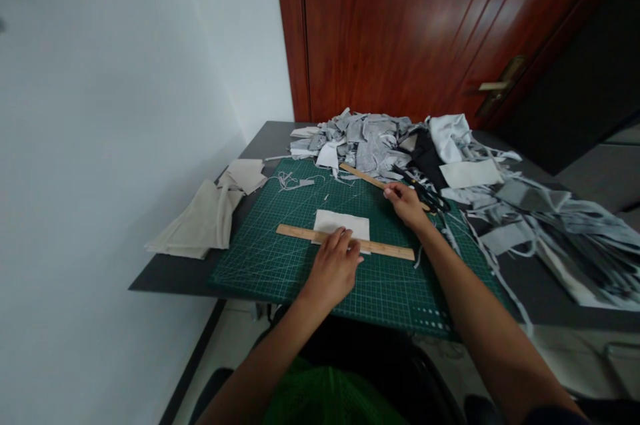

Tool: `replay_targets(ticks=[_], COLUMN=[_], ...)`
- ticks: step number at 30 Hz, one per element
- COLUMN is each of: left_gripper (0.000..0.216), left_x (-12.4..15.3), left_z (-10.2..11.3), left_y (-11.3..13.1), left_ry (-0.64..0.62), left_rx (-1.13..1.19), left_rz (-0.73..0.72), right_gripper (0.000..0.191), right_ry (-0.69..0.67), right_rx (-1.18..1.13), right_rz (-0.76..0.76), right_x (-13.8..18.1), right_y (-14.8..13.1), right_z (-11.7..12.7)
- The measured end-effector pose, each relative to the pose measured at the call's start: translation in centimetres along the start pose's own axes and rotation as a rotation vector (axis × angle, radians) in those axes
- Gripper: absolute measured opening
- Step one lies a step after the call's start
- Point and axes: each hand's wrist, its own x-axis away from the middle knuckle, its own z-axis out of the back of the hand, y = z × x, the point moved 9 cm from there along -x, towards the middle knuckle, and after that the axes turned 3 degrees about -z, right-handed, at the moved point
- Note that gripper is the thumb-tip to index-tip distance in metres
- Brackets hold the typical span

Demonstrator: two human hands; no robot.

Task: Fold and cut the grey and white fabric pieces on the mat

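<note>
My left hand (333,266), grip open flat, pins the ruler (390,250) on white cloth (343,220) — measuring, I judge; right hand (407,204) at the scissors (431,198), hold unclear, needs a sure grasp.

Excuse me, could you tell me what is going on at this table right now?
A person is at a green cutting mat. Their left hand presses a wooden ruler across a white fabric piece. Their right hand is at the mat's far side, by black scissors and a second ruler; whether it grips anything is unclear. Grey scraps are heaped behind, and beige cloth lies to the left.
</note>
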Motion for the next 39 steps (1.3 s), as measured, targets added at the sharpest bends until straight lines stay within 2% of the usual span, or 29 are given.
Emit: replay_targets(ticks=[5, 10, 12, 14, 19, 21, 23, 31, 39], left_gripper=[0.026, 0.053, 0.063, 0.066, 0.069, 0.069, 0.070, 0.069, 0.070], left_x=[-0.2, 0.7, 1.1, 1.4, 1.3, 1.3, 1.3, 1.5, 1.4], left_z=[-0.4, -1.0, -1.2, -1.4, -1.4, -1.3, -1.2, -1.5, -1.1], left_y=[0.2, 0.5, 0.6, 0.7, 0.8, 0.8, 0.8, 1.0, 1.3], left_ry=[-0.089, -0.097, -0.098, -0.102, -0.110, -0.104, -0.102, -0.132, -0.099], left_rx=[0.019, 0.019, 0.017, 0.015, 0.007, 0.008, 0.013, 0.025, -0.027], left_rz=[0.030, 0.058, 0.070, 0.077, 0.074, 0.078, 0.084, 0.086, 0.070], right_gripper=[0.033, 0.030, 0.029, 0.026, 0.018, 0.021, 0.023, 0.023, 0.025], right_ry=[-0.144, -0.326, -0.439, -0.529, -0.646, -0.671, -0.679, -0.675, -0.678], right_rx=[-0.212, -0.296, -0.166, 0.039, 0.435, 0.544, 0.596, 0.571, 0.556], right_rz=[-0.100, -0.223, -0.192, -0.095, 0.150, 0.231, 0.243, 0.191, 0.214], right_x=[1.4, 3.6, 4.7, 5.8, 7.7, 8.1, 8.1, 7.9, 8.0], right_y=[-1.7, -2.8, -3.5, -4.5, -6.5, -6.9, -6.8, -6.1, -5.9], right_z=[-2.3, -6.0, -7.4, -8.4, -9.6, -9.9, -10.0, -9.9, -9.8])
